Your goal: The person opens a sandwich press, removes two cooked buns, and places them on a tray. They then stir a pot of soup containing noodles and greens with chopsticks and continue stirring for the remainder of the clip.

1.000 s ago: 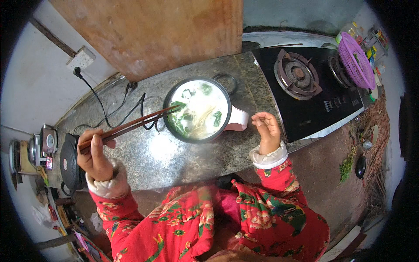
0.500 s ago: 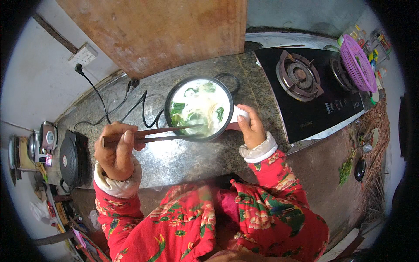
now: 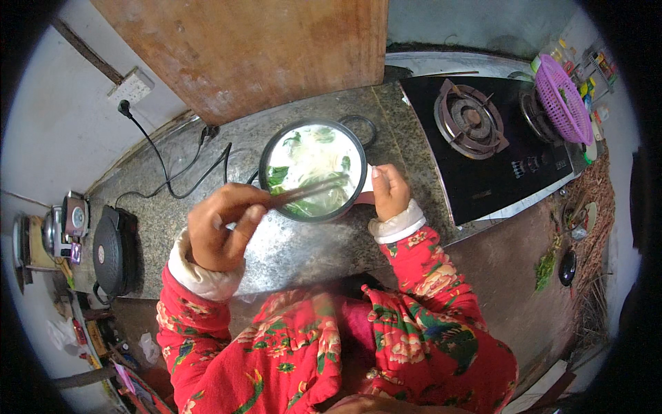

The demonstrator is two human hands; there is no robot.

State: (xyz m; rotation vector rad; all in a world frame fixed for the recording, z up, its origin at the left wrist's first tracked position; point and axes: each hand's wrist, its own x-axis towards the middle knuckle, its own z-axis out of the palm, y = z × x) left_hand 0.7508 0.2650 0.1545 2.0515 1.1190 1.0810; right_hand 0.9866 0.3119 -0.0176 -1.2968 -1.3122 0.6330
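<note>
A dark-rimmed cooking pot [image 3: 314, 122] stands on the stone counter in front of me. Whitish broth [image 3: 303, 153] fills it, with pale noodles and green leaves. My left hand [image 3: 224, 224] is closed round brown chopsticks [image 3: 310, 189], slightly smeared by motion; their tips reach into the broth on the pot's right side. At the pot's lower right, my right hand [image 3: 391, 194] grips its handle [image 3: 365, 199], fingers wrapped round it and partly hiding it. A white part shows between that hand and the pot.
Right of the pot is a black gas stove [image 3: 483, 181], with a purple basket [image 3: 563, 100] at its far end. Black cords [image 3: 169, 165] run over the counter toward a wall socket [image 3: 132, 86]. A black electric griddle [image 3: 112, 252] stands at the left; a wooden board [image 3: 255, 52] rises behind.
My left hand has moved right, closer to the pot, and the chopstick tips have shifted right and slightly up in the broth. My right hand still grips the handle.
</note>
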